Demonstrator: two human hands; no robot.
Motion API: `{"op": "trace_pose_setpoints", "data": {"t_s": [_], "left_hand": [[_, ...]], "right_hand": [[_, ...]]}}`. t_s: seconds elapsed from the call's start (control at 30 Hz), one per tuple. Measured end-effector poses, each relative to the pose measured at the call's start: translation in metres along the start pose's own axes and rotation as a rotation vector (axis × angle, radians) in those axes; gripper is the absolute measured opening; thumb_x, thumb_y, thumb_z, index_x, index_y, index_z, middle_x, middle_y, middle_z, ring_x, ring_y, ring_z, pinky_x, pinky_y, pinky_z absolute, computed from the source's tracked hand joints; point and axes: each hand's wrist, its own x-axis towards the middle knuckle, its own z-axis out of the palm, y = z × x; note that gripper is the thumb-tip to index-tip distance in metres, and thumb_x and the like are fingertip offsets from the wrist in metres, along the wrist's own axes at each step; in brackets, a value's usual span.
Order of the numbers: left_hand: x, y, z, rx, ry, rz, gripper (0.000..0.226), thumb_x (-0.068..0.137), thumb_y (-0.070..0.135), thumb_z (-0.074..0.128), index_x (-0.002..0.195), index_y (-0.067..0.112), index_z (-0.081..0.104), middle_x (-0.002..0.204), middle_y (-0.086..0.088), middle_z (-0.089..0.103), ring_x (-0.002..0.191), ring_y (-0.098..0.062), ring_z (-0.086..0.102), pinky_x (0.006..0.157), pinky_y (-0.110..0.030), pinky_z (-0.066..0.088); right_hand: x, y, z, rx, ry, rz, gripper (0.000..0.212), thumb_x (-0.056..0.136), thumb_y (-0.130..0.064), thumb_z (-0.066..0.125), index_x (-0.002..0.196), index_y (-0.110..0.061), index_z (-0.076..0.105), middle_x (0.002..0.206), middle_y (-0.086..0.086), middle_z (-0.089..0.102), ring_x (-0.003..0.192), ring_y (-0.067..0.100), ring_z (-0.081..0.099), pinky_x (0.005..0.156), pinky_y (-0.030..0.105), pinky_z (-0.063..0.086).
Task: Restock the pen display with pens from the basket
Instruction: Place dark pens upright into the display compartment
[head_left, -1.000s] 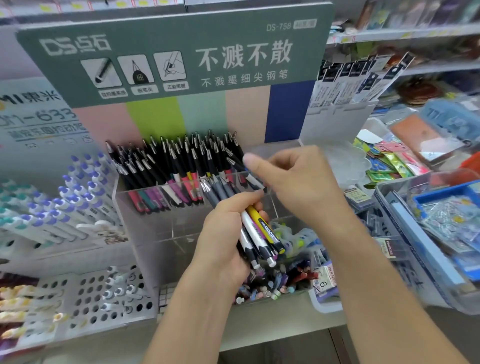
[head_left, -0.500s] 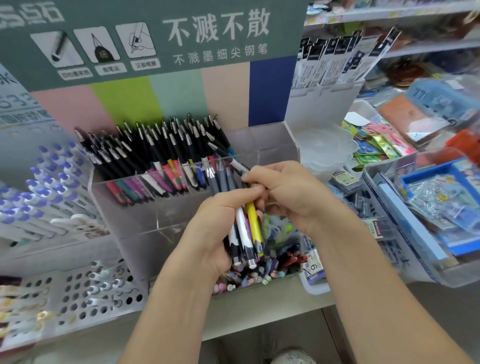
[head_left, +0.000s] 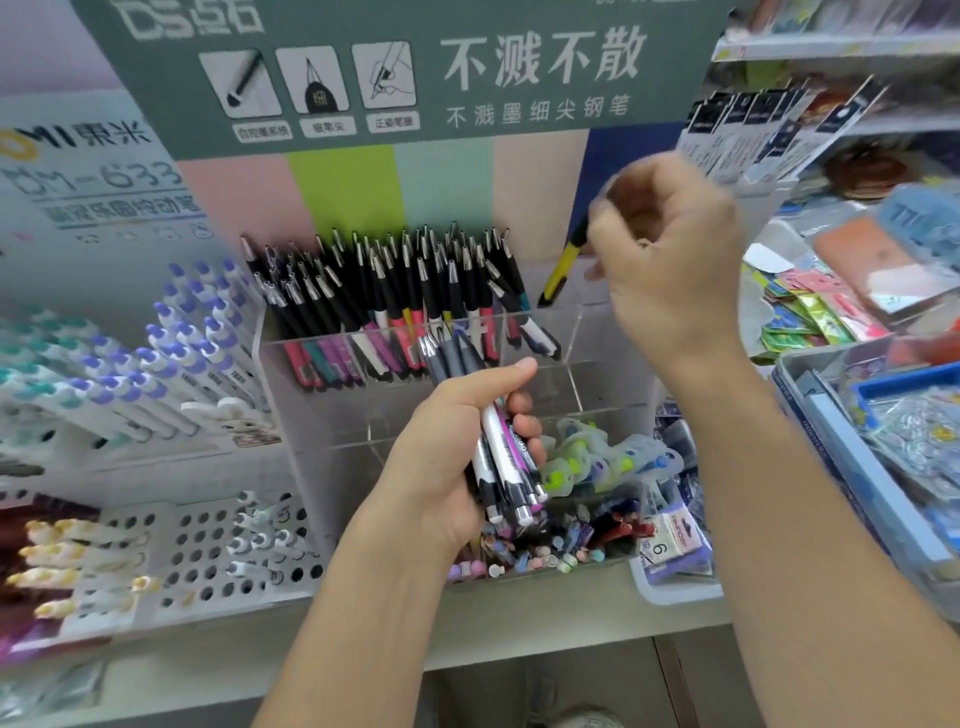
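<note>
The clear pen display (head_left: 597, 332) stands on the shelf (head_left: 519, 613) before a header sign (head_left: 415, 67), with a packed row of pens (head_left: 395, 291) leaning in its rear compartment toward the left. The left hand (head_left: 447, 457) holds a bundle of pens (head_left: 504, 457) in front of the display's front wall, and the right hand (head_left: 670, 249) holds a single pen (head_left: 563, 265) above the rear compartment's right end, just right of the packed row. Left of the display lies a rack of capped pens (head_left: 171, 353), a perforated holder (head_left: 218, 551) sits toward the shelf's front-left edge, and a tray of packets (head_left: 852, 467) lies at the right.
</note>
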Motion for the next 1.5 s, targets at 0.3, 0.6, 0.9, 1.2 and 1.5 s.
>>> {"op": "trace_pose_setpoints", "data": {"t_s": [0.3,0.6,0.9,1.2,1.5], "left_hand": [[-0.004,0.004,-0.005,-0.015,0.006,0.037,0.033,0.084,0.016,0.072,0.051,0.015,0.065,0.059,-0.001,0.054,0.048,-0.011,0.051,0.047,-0.024,0.049],[-0.009,0.007,-0.016,0.066,0.042,0.126,0.015,0.085,0.012,0.072,0.077,0.008,0.061,0.059,0.000,0.049,0.047,-0.012,0.048,0.045,-0.026,0.045],[-0.011,0.000,-0.017,0.295,0.096,0.246,0.010,0.081,-0.002,0.071,0.081,0.007,0.067,0.056,0.000,0.058,0.047,-0.013,0.055,0.049,-0.026,0.044],[-0.012,0.001,-0.022,0.081,-0.061,0.034,0.033,0.066,0.028,0.083,0.085,0.006,0.067,0.066,-0.001,0.052,0.043,-0.009,0.048,0.040,-0.022,0.046],[-0.012,0.009,-0.016,-0.143,0.024,0.002,0.017,0.093,0.021,0.064,0.084,0.013,0.051,0.059,0.004,0.050,0.043,-0.007,0.045,0.044,-0.020,0.043]], "right_hand": [[-0.012,0.005,0.029,-0.219,-0.313,0.061,0.011,0.087,-0.021,0.073,0.096,-0.021,0.078,0.084,-0.009,0.072,0.075,0.003,0.064,0.070,0.020,0.049],[-0.057,-0.047,0.009,-0.042,-0.101,0.198,0.010,0.086,-0.027,0.075,0.076,-0.023,0.076,0.066,-0.011,0.070,0.060,0.001,0.062,0.058,0.015,0.048],[-0.071,-0.059,0.020,0.246,-0.513,0.658,0.023,0.084,-0.015,0.079,0.063,-0.013,0.072,0.052,-0.003,0.062,0.049,0.005,0.058,0.046,0.017,0.046],[-0.071,-0.049,0.016,0.511,-0.487,0.958,0.023,0.092,-0.014,0.062,0.070,-0.006,0.065,0.061,0.010,0.060,0.051,0.016,0.055,0.044,0.022,0.042],[-0.028,-0.034,-0.020,0.484,0.262,0.283,0.013,0.097,-0.004,0.051,0.087,-0.012,0.054,0.073,0.009,0.066,0.059,0.022,0.070,0.053,0.029,0.057]]}}
